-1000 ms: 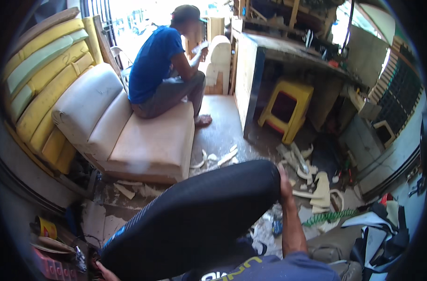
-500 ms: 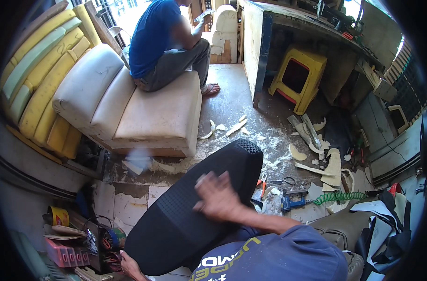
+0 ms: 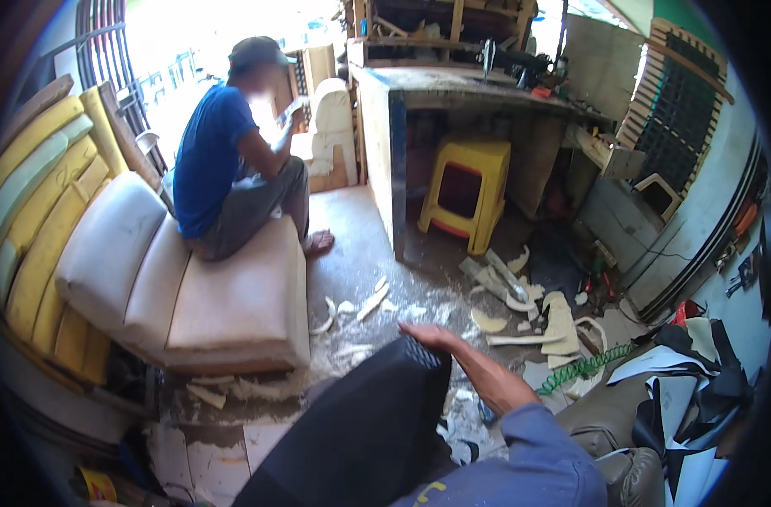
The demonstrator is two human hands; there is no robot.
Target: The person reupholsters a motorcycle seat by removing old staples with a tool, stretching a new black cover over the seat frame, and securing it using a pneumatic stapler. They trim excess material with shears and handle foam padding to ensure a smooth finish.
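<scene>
A long black motorcycle seat (image 3: 343, 422) with a textured cover lies slantwise in front of me, its far end tilted up. My right hand (image 3: 432, 336) rests against that far end, over the patterned tip, with its fingers stretched out flat. My right forearm comes up along the seat's right side. The near end of the seat runs past the lower edge of the picture, and my left hand is out of sight.
Foam scraps (image 3: 558, 325) litter the floor ahead. A person (image 3: 220, 160) sits on a cream padded seat (image 3: 233, 291) at the left. A yellow stool (image 3: 470, 190) stands under the workbench (image 3: 394, 169). A green coiled hose (image 3: 584, 369) runs at the right, near dark and white fabric pieces (image 3: 672, 397).
My right hand has moved from the middle of the seat's top to its far end. My left hand has gone out of view. The view has tilted up and turned right.
</scene>
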